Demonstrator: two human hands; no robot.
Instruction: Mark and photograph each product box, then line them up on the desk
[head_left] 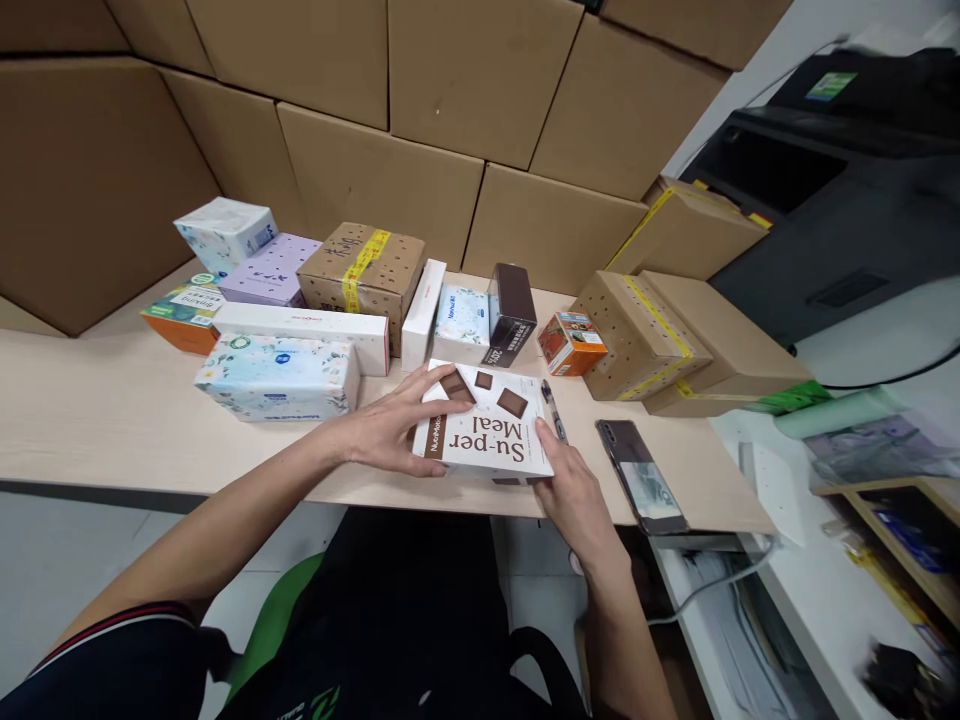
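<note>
Between my two hands is a white and brown box [487, 420] printed "Su-per Meal", its lettering upside down to me, at the table's front edge. My left hand [394, 425] grips its left end, thumb near the lower corner and fingers over the top. On the right end my right hand [566, 475] is closed, with the thumb along the edge and the other fingers mostly hidden beneath. A pen [554, 411] lies just beyond the box's right end. Behind the box are a blue-white tissue pack [463, 318] and a dark brown box [513, 305].
To the left, a floral tissue pack [277, 378], a long white box [322, 328], a purple box [271, 270] and a taped carton [361, 265] stand grouped. Rightward are an orange box [571, 343], cartons [637, 335] and a phone [641, 475]. Large cardboard boxes [382, 190] wall the back.
</note>
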